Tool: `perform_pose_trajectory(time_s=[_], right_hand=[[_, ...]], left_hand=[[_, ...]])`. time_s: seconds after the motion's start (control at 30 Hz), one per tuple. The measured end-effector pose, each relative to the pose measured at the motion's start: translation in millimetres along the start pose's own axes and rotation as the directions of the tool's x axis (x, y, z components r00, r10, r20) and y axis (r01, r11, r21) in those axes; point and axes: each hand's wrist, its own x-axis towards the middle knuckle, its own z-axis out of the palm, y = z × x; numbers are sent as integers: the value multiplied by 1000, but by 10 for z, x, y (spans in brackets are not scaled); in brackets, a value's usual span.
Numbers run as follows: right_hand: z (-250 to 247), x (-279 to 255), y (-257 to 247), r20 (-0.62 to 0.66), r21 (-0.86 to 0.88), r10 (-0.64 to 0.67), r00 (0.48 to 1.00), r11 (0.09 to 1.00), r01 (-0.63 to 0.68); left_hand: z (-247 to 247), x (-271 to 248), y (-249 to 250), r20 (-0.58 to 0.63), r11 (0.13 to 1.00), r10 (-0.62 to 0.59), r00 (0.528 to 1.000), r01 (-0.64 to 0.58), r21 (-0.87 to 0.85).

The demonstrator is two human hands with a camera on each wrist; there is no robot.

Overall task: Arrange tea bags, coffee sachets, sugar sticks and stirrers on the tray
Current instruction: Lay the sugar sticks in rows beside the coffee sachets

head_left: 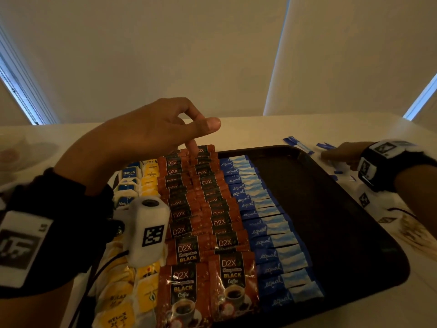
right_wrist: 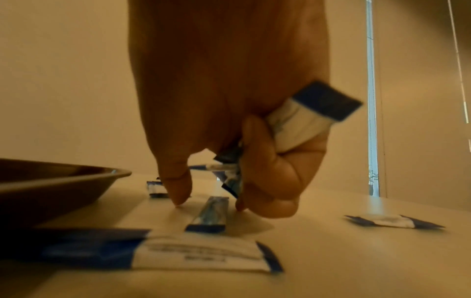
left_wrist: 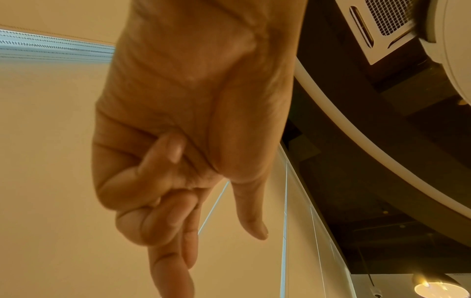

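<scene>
1. Tray sitting on the table, left half already filled in neat overlapping columns, right half bare.
2. Tea bags along the tray's left edge, "Natur's" readable on the blue ones, "RELAX" on a yellow one at the near corner.
3. Coffee sachets next over in two columns: "D2X Mangosteen BLACK Coffee", cup pictured on the nearest.
4. Sugar sticks in one column beside them, "equal" in script, shingled so each label shows.
5. Left hand up at the tray's far edge, outer fingers curled in, thumb out, one fingertip down on the far sachets, probably nudging that column straight. Nothing gripped.
6. Right hand off the tray's right edge, low over the table, several blue-and-white packets bunched in the curled fingers, thumb and forefinger straddling another packet lying flat, likely gathering a handful before filling the next column.
7. More loose packets scattered on the table around it; print on them too blurred to read.
</scene>
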Motion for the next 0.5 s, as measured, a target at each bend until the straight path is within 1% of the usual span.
perform_pose_trajectory(time_s=[0.07, 0.2, 0.27, 0.3, 0.33, 0.4, 0.43, 0.5], right_hand=[[12, 1, -8, 28, -46, -4, 1000, 999, 5], [16, -26, -43, -36, -216, -68, 997, 975, 59], [15, -30, -25, -18, -212, -66, 998, 975, 61], [4, -53, -19, 18, -158, -67, 998, 985, 69], [-32, -120, -19, 43, -66, -83, 996, 994, 86], [-144, -310, -74, 20, 114, -139, 990, 984, 136], [-207, -441, -142, 3, 186, -190, 982, 965, 186], [-305, -743, -330, 30, 347, -356, 934, 880, 324]], left_hand=[[0, 4, 0, 1, 1000, 0, 1000, 0, -1], [5, 5, -5, 6, 1000, -7, 1000, 7, 2], [5, -2, -8, 6, 1000, -5, 1000, 5, 0], [2, -7, -7, 6, 1000, -2, 1000, 2, 2], [1, -10, -8, 4, 1000, 2, 1000, -2, 5], [4, -9, -5, 2, 1000, 9, 1000, -9, 5], [3, -6, -7, 1, 1000, 10, 1000, -10, 3], [11, 2, -16, 1, 1000, 14, 1000, -14, 4]])
